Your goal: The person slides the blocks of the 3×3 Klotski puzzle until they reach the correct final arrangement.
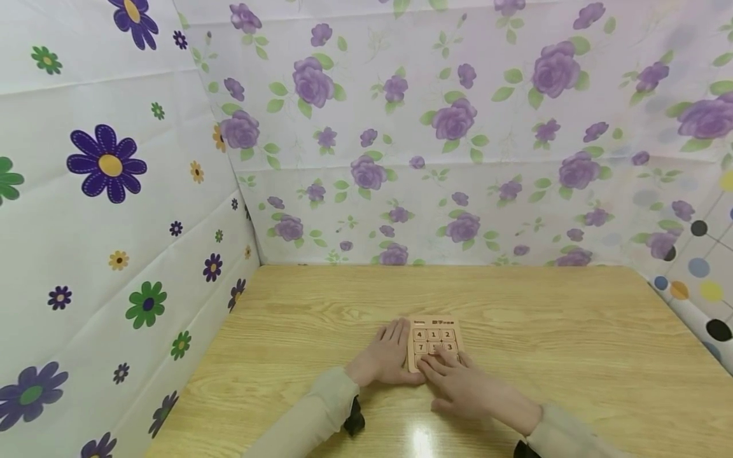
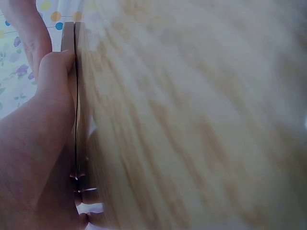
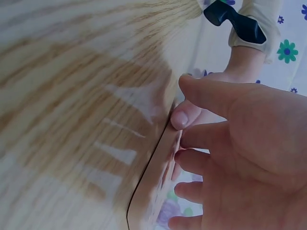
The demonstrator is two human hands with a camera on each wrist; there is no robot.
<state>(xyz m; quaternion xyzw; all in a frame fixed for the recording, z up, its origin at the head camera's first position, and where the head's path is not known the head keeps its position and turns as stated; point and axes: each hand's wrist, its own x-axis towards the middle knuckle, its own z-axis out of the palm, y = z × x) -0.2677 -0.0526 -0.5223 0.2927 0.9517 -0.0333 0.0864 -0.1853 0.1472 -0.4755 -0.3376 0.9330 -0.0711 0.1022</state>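
Note:
A square wooden number slide puzzle point(image 1: 412, 350) lies flat on the table, showing digits 4, 1, 2 in its top row and 7, 5, 3 below. My left hand point(image 1: 386, 359) lies along the puzzle's left side with straight fingers, its thumb against the near edge. In the right wrist view that thumb point(image 3: 180, 120) meets the puzzle's edge point(image 3: 148, 177). Over the lower tiles stretches my right hand point(image 1: 460, 385), fingertips on or close above them and thumb held apart. Its fingers hide most of the bottom row and partly cover the 5.
The wood-grained table point(image 1: 309, 299) extends around the puzzle on all sides. Floral cloth point(image 1: 401, 127) hangs behind it, with another patterned cloth point(image 1: 86, 242) at left and a dotted one point(image 1: 698, 280) at right. Dark bands point(image 3: 235, 19) circle the wrists.

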